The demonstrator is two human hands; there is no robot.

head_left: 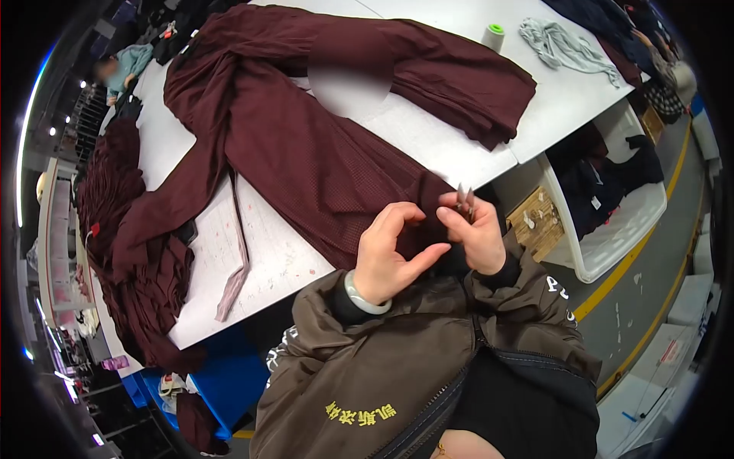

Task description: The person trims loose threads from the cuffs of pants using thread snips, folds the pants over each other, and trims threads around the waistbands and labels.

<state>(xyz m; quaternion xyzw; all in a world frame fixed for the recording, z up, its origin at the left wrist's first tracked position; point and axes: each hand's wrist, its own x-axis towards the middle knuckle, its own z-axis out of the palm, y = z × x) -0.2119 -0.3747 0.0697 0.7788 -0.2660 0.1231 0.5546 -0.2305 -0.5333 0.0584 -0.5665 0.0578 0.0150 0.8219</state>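
Note:
A maroon garment (pixel 298 145) lies spread over the white table (pixel 264 264), its near end hanging at the front edge by my hands. My left hand (pixel 394 252), with a pale bangle at the wrist, is held over that end, thumb and fingers apart and nothing visible between them. Just right of it, my right hand (pixel 475 233) is closed around small metal snips (pixel 464 200), whose blades point up. The cloth edge sits behind and between both hands.
More maroon garments (pixel 145 252) are heaped at the left. A thread cone (pixel 493 37) and grey cloth (pixel 569 50) stand at the back right. A white bin (pixel 631 245) holds dark clothes. A blue bin (pixel 229 375) is below left. Other people (pixel 130 69) work farther off.

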